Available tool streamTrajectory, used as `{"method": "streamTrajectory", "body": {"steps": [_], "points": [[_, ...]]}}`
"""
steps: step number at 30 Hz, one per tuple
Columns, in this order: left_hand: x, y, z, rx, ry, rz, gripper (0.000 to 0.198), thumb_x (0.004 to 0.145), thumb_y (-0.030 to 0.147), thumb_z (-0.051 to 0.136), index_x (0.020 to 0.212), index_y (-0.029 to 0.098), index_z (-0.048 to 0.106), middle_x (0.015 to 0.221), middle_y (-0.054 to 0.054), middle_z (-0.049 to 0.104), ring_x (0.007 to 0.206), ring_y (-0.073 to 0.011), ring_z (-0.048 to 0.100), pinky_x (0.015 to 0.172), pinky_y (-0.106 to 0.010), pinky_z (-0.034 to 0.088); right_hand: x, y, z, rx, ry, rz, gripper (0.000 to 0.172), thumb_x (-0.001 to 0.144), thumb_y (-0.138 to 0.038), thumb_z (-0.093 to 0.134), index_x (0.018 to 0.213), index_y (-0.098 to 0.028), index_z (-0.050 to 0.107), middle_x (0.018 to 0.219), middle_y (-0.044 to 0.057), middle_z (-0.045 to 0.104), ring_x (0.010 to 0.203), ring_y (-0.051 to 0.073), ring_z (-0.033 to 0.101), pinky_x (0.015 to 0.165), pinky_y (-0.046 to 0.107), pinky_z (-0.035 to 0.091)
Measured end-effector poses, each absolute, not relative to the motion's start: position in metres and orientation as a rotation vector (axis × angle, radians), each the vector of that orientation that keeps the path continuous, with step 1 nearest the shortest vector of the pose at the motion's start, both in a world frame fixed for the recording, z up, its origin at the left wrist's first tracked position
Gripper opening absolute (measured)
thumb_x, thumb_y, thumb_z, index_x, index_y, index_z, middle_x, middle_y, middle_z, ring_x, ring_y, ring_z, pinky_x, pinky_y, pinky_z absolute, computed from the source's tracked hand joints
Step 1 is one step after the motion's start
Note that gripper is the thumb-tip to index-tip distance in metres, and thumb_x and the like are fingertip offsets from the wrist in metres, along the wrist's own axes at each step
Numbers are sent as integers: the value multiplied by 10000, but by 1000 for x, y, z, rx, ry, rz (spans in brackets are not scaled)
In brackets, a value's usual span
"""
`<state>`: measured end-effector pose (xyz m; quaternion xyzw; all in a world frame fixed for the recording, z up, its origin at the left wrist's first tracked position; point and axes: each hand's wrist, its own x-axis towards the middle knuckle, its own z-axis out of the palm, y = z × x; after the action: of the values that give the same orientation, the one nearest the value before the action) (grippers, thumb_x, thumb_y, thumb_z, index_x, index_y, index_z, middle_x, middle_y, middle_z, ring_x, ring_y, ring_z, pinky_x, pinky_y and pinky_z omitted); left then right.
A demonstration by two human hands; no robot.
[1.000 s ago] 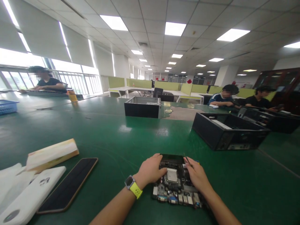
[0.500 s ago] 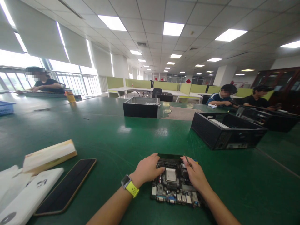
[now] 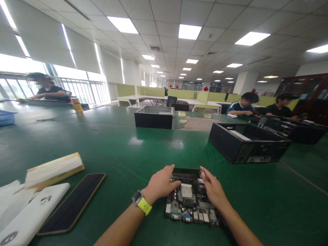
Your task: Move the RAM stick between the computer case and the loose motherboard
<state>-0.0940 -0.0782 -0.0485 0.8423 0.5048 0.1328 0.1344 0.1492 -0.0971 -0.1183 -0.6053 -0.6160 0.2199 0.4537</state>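
The worktop has a smooth, glossy green finish with fine scratches. On the circuit board, the square cap looks like smooth, pale metal. The nearer computer case looks dark and fairly matt; the watch strap, matt and rubbery.

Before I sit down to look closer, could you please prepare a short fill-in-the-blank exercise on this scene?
The circuit board lies on a table whose top is coloured ____.
The watch is worn on the ____ wrist.
Unlike the left hand, the ____ hand holds a slender object.
The phone lies with its dark screen facing ____.
Missing words: green; left; right; up.
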Motion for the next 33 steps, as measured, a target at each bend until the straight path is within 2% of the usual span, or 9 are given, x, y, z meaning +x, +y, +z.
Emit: {"method": "streamTrajectory", "body": {"steps": [3, 9, 13, 23, 26, 30, 33], "points": [[-93, -79, -47, 2425, 1464, 354, 673, 787, 492, 482, 1358, 158, 358, 1316, -111, 483, 1177, -255, 487, 982, -328, 388, 151, -95, -122, -1475, -1586, 510, 531, 860, -507, 413, 1269, -191, 533, 1300, 81, 532, 1215, 215, 458, 1066, 387, 299], [-92, -81, -45, 2434, 1437, 332, 523, 780, 475, 499, 1227, 204, 480, 1228, -79, 496, 1072, -230, 546, 890, -302, 440, 152, -93, -124, -1468, -1605, 470, 473, 859, -480, 414, 1200, -207, 593, 1247, 79, 564, 1167, 216, 498, 1046, 380, 328], [-92, -80, -46, 2449, 1428, 365, 493, 782, 476, 499, 1195, 206, 496, 1199, -75, 505, 1050, -228, 552, 872, -305, 448, 151, -94, -122, -1476, -1581, 466, 478, 864, -492, 406, 1198, -206, 592, 1249, 76, 569, 1178, 216, 490, 1052, 395, 319], [-94, -77, -49, 2455, 1442, 384, 645, 774, 480, 507, 1322, 161, 391, 1294, -101, 463, 1143, -241, 500, 956, -306, 405, 150, -96, -121, -1459, -1562, 454, 479, 848, -497, 435, 1199, -215, 597, 1252, 74, 576, 1184, 225, 492, 1048, 416, 330], [-94, -78, -46, 2461, 1472, 391, 635, 777, 477, 507, 1317, 161, 400, 1289, -101, 466, 1148, -245, 485, 963, -310, 396, 149, -96, -120, -1464, -1544, 444, 480, 849, -506, 433, 1187, -214, 606, 1240, 76, 584, 1174, 225, 501, 1040, 411, 343], [-83, -92, -39, 2536, 1498, 464, 531, 780, 436, 527, 1244, 186, 470, 1221, -97, 499, 1102, -253, 481, 939, -342, 401, 149, -97, -119, -1485, -1560, 462, 494, 855, -513, 415, 1199, -208, 595, 1252, 76, 573, 1183, 222, 491, 1048, 400, 332], [-66, -117, -35, 2624, 1300, 505, 401, 799, 475, 518, 1116, 232, 548, 1137, -68, 540, 1041, -245, 497, 889, -355, 422, 150, -97, -120, -1487, -1572, 465, 507, 858, -499, 406, 1219, -187, 577, 1265, 88, 559, 1190, 221, 481, 1060, 397, 313]]}}
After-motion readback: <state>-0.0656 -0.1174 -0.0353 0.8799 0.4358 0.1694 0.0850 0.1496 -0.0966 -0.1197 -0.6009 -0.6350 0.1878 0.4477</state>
